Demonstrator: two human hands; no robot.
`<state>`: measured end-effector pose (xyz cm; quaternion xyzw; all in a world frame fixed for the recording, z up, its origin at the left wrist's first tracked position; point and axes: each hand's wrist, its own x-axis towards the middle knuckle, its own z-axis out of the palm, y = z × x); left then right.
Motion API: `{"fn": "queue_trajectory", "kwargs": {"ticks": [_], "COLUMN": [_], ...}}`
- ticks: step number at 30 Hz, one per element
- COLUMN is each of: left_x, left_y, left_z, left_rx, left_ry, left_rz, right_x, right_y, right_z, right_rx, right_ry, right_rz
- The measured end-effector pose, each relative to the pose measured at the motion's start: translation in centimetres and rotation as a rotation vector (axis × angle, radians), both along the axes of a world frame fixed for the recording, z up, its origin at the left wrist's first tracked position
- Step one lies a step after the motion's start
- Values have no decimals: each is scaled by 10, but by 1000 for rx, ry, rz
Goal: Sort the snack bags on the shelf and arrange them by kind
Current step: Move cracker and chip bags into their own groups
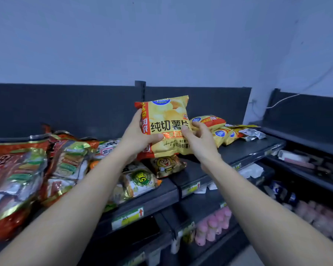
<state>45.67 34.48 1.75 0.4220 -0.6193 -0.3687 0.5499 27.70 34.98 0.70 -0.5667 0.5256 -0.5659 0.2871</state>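
Both grips have the yellow chip bag (167, 120) up in the air, above the shelf (244, 148) deck. Left grip (140, 134) wraps the bag's red left edge, thumb across the front, fingers behind & out of sight. Right grip (200, 137) pinches the right edge lower down, thumb on the print, other fingers curled behind. So both are closed on the same bag, neither slack.

Where things sit: same-kind yellow bags (217, 129) lie in a loose pile just right of the right grip, leaning on each other. A crumpled silver foil pack (252, 134) is further right, beyond them. Directly below the grips a small brown bag (166, 165) w/ a cartoon face sits near the shelf front. Left of & below the left grip: a pale bag w/ a green round badge (140, 178), then big red packs (13, 179).

Risks, as I judge them: the film looks glossy & slick and the bag is air-puffed like a pillow, so an edge-only hold may slide if one grip lets go early. Squeeze harder & the chips inside prob crack. The pile to the right is uneven & rounded; dropping this one on top could make it slump or shove the foil pack toward the shelf end. Lowering straight down would bump the brown bag, which is close to the front lip & could tip off.

Materials: thin crinkly plastic, flat sealed seams top & bottom, soft bulging middle; foil pack wrinkled & shiny; shelf dark, flat, hard-looking, prob metal
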Motion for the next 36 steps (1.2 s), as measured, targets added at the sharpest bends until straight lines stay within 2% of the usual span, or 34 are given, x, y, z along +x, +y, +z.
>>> {"fn": "queue_trajectory", "kwargs": {"ticks": [2, 8, 16, 22, 30, 33, 36], "left_x": [-25, -82, -134, -151, -158, -161, -165], "left_y": [-12, -60, -157, -236, -292, -298, -301], "left_z": [-3, -3, -5, -17, -41, -48, -51], "left_rx": [-7, -3, 33, 59, 240, 240, 244], "left_ry": [37, -65, -191, -323, -699, -882, -991], "left_rz": [8, 137, 56, 140, 160, 205, 240], "right_x": [-23, -81, -133, -147, -156, -159, -163], "right_y": [-4, -37, -133, -212, -277, -290, -297], "right_z": [0, -3, -4, -5, -25, -32, -33], "right_rx": [2, -50, -116, -144, -160, -132, -89], "right_ry": [-19, 124, 257, 403, 693, 891, 979], "right_rz": [36, 36, -50, -103, -123, -147, -127]}}
